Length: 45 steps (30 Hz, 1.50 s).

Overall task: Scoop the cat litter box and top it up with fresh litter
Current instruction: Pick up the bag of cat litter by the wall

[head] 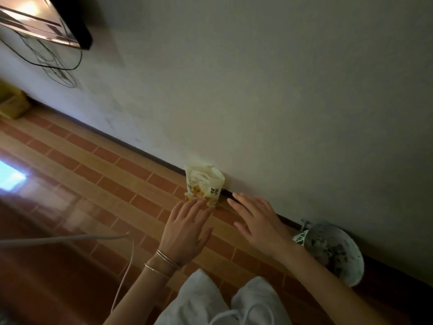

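A pale yellow bag (203, 181) stands on the floor against the foot of the wall. Its dark print is too blurred to read. The left hand (187, 228) reaches its lower edge with fingers spread. The right hand (256, 221) hangs just beside it, fingers apart and holding nothing. The right forearm partly hides a mottled bundle (335, 252).

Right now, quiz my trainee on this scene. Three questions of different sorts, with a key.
1. True or false: the left hand has bracelets at its wrist.
2. Multiple choice: the printed bag stands (A) on the floor against the wall, (B) on a table, (C) on the person's lap.
3. Fill in: the right hand, fingers straight, holds ____.

Key: 1 true; 2 A; 3 nothing.
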Available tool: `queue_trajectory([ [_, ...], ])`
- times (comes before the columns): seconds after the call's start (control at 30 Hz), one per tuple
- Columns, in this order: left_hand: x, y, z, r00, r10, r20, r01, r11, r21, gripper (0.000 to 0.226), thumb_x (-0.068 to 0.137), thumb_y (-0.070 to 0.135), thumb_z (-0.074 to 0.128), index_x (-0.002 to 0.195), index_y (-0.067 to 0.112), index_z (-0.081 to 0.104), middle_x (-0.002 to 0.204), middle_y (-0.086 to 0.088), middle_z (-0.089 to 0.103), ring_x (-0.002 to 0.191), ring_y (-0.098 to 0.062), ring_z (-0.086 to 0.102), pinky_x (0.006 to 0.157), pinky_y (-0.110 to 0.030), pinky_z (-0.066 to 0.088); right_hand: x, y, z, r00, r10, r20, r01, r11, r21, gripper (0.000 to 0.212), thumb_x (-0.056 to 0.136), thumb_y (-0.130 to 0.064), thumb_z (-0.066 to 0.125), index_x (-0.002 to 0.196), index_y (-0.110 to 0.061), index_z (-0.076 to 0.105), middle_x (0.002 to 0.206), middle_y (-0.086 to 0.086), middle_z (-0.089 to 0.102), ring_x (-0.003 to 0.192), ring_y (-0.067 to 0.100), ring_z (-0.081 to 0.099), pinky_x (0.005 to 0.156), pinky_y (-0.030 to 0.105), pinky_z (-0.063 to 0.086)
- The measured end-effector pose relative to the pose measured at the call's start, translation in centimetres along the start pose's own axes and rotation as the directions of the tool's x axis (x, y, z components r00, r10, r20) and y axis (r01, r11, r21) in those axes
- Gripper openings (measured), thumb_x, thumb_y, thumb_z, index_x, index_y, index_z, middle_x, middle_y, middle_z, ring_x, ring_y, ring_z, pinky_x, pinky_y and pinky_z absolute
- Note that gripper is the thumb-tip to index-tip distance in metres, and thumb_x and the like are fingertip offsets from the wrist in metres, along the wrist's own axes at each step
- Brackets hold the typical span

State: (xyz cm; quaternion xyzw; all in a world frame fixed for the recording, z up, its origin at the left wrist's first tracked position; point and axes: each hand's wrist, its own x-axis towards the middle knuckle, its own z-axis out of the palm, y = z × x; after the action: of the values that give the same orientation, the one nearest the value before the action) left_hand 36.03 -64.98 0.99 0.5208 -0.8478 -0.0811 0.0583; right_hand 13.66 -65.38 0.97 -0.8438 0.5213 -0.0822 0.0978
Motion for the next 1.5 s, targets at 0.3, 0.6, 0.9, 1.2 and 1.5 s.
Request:
queue_trajectory([
  [0.3,-3.6,-7.8,-1.5,0.996,-0.067,-0.058,0.067,0.998,0.0,0.049,0.085,0.046,0.041,0.128,0.025,0.053,0.127,0.0,0.058,0.118,-0.023,0.054,0.099,-0.047,0.043,5.7,-6.2,2.1,0.996,-0.053,0.067,0.055,0.998,-0.019,0.053,0.091,-0.041,0.032,0.14,-0.022,0.036,0.141,-0.003,0.043,0.128,0.013,0.04,0.107,0.036,0.028],
  [0.6,-2.7,-13.5,-2.7,0.995,-0.076,-0.062,0.076,0.997,0.002,0.05,0.087,0.047,0.039,0.128,0.024,0.054,0.128,-0.001,0.058,0.118,-0.024,0.053,0.1,-0.047,0.042,10.5,-8.2,2.1,0.994,-0.077,0.079,0.073,0.996,0.043,0.049,0.09,-0.038,0.036,0.137,-0.023,0.038,0.138,-0.003,0.045,0.121,0.013,0.043,0.103,0.033,0.034],
  [0.9,3.1,-17.7,-2.9,0.996,-0.05,-0.073,0.05,0.999,0.001,0.049,0.085,0.046,0.043,0.126,0.024,0.055,0.124,0.0,0.059,0.116,-0.023,0.055,0.098,-0.046,0.044,16.9,-5.7,2.5,0.994,-0.047,0.103,0.043,0.998,0.045,0.05,0.091,-0.034,0.047,0.138,-0.02,0.04,0.14,-0.001,0.043,0.125,0.018,0.043,0.103,0.032,0.03],
  [1.2,11.6,-21.6,-3.4,0.996,0.018,-0.083,-0.016,1.0,0.026,0.05,0.085,0.048,0.04,0.125,0.023,0.057,0.122,0.001,0.061,0.114,-0.022,0.056,0.099,-0.043,0.042,24.5,-1.2,1.3,0.997,0.006,0.078,-0.011,0.998,0.062,0.052,0.088,-0.031,0.056,0.137,-0.019,0.041,0.136,0.0,0.046,0.124,0.018,0.044,0.102,0.032,0.033],
  [1.5,17.7,-26.0,-3.4,0.997,0.073,-0.038,-0.073,0.997,0.008,0.051,0.082,0.048,0.042,0.125,0.024,0.057,0.123,0.001,0.06,0.114,-0.023,0.057,0.096,-0.045,0.046,29.4,0.9,0.9,0.988,0.136,0.074,-0.142,0.986,0.085,0.058,0.092,-0.037,0.052,0.143,-0.022,0.029,0.144,-0.006,0.033,0.132,0.012,0.031,0.107,0.024,0.017],
])
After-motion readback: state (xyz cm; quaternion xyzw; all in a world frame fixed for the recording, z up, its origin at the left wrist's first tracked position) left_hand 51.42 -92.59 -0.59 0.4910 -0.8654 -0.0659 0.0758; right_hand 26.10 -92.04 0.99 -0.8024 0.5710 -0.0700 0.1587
